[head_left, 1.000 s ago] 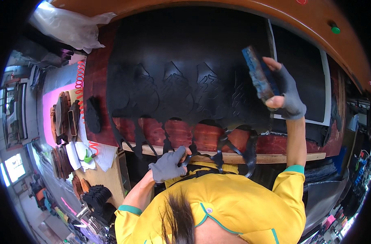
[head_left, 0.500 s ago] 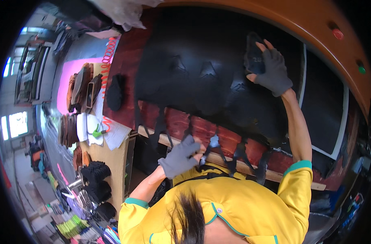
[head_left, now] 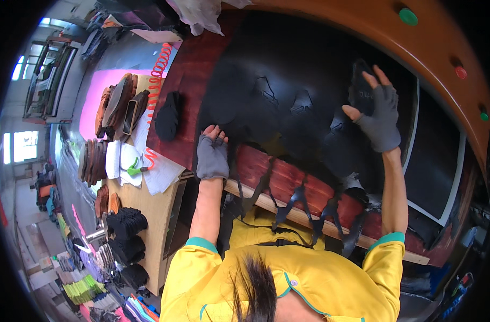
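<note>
A large black sheet of material (head_left: 288,80) lies spread over a dark red worktable (head_left: 191,70), with shaped holes cut out of it and ragged strips hanging off the near edge. My left hand (head_left: 211,153), in a grey fingerless glove, presses flat on the sheet's near left edge. My right hand (head_left: 378,115), gloved the same way, holds a black shaped piece (head_left: 360,86) against the sheet at the far right. My yellow sleeves with teal cuffs fill the lower part of the view.
A black cut piece (head_left: 167,115) lies on the table's left part beside an orange coiled hose (head_left: 158,70). A side bench (head_left: 132,198) holds brown pieces, white papers and stacks of black pieces (head_left: 126,222). A curved wooden frame with coloured buttons (head_left: 408,16) arcs behind.
My left hand rose from below the table's edge onto the sheet. My right hand lowered the black piece from the air down against the sheet. The view swung left.
</note>
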{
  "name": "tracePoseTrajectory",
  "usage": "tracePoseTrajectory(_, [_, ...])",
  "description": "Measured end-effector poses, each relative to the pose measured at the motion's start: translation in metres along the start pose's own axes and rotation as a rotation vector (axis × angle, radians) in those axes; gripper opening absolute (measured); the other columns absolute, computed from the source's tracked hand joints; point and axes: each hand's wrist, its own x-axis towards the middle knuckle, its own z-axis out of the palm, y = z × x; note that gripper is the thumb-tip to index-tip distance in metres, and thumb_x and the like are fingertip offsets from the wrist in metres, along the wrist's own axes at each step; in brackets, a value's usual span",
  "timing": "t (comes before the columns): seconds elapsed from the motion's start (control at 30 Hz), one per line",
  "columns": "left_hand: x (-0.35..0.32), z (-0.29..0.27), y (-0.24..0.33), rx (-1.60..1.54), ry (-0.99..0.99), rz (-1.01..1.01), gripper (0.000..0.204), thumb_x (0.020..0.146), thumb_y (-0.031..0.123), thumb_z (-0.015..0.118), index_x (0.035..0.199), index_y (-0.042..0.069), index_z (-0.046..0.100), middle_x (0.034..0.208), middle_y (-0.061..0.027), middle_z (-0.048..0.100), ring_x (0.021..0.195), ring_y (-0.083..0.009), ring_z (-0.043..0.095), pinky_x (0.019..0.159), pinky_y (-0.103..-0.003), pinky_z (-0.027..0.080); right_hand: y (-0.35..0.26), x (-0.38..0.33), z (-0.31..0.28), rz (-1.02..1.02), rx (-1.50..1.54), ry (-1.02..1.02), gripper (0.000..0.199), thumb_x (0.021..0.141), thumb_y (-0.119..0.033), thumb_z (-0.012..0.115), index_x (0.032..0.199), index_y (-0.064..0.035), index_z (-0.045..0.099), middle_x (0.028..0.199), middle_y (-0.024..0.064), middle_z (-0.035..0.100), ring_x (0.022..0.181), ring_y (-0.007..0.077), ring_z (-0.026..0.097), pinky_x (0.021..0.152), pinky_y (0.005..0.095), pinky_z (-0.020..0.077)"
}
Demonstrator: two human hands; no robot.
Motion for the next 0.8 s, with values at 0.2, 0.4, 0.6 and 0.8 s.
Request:
tracePoseTrajectory(0.2, [0.013,-0.008,-0.001,0.212,-0.306,0.065,0.036,0.101,0.025,0.049,0.127,0.001,0.057,0.124,-0.0091,0.061,0.111,-0.0188,0.054,0.098,-0.029,0.04,-0.124,0.03,0.062,-0.409,0.393,-0.116,0.058,0.081,-0.036,0.076,0.13,-0.0097,0.057,0.126,0.0103,0.061,0.118,0.0295,0.055,0.103,0.0427,0.0411])
tracePoseTrajectory(0.4, [0.003,-0.005,0.003,-0.44,-0.415,-0.353,0.029,0.101,0.024,0.052,0.122,0.004,0.058,0.118,-0.006,0.062,0.108,-0.0182,0.055,0.101,-0.03,0.04,-0.186,0.089,0.149,-0.626,0.227,-0.441,0.054,0.082,-0.036,0.073,0.127,-0.0098,0.059,0.124,0.011,0.062,0.116,0.0278,0.057,0.101,0.0435,0.0422])
tracePoseTrajectory(0.6, [-0.018,0.013,0.026,0.229,-0.436,-0.381,0.036,0.091,0.015,0.067,0.123,0.004,0.054,0.104,-0.0046,0.06,0.086,-0.0136,0.058,0.082,-0.025,0.045,-0.115,0.138,0.139,0.772,1.078,0.668,0.035,0.089,-0.027,0.074,0.112,-0.0005,0.068,0.097,0.0062,0.07,0.088,0.0163,0.06,0.082,0.0324,0.0477])
tracePoseTrajectory(0.8, [-0.006,0.024,0.037,0.486,-0.626,-0.41,0.016,0.092,0.015,0.066,0.084,0.005,0.057,0.058,-0.0012,0.052,0.049,-0.0108,0.046,0.051,-0.027,0.037,-0.067,0.122,0.113,0.896,1.157,0.788,0.029,0.089,-0.022,0.075,0.111,-0.0039,0.067,0.092,0.0049,0.069,0.085,0.0158,0.062,0.079,0.0279,0.0506])
